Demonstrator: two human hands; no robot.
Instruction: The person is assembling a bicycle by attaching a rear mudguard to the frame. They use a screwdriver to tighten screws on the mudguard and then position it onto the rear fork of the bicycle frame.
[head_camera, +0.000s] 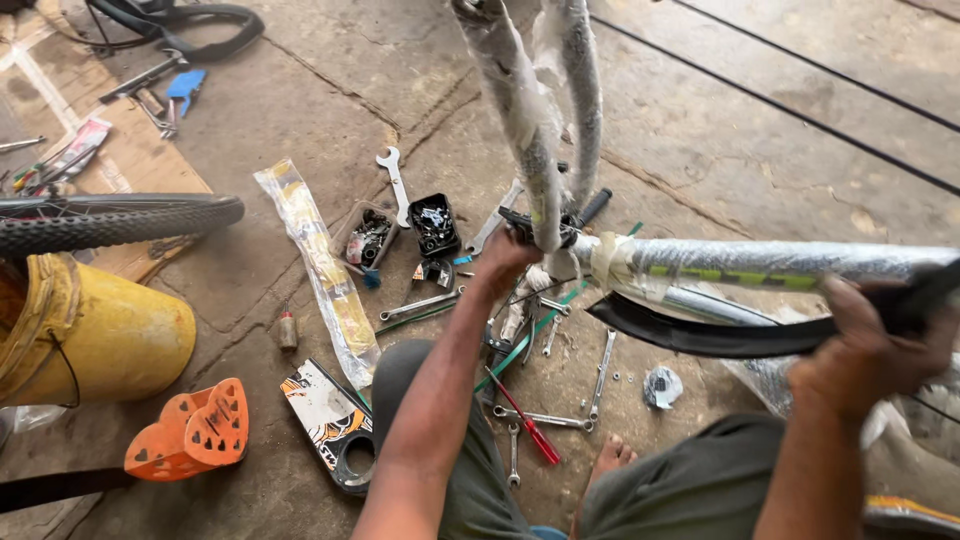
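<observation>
Your right hand (865, 360) has its fingers closed around a black mudguard (720, 335), whose long axis runs leftward under the plastic-wrapped bicycle frame (760, 262). Your left hand (505, 262) grips the frame junction. Beyond its fingers lie a long clear yellow-printed packet (320, 265) and black parts boxes (434, 224).

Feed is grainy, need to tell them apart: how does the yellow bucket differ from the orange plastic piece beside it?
The yellow bucket is large, round and solid-walled; the orange plastic piece is smaller, angular and pierced with holes. The bucket lies under a tyre; the orange piece lies in the open. Both rest on the concrete floor.
</observation>
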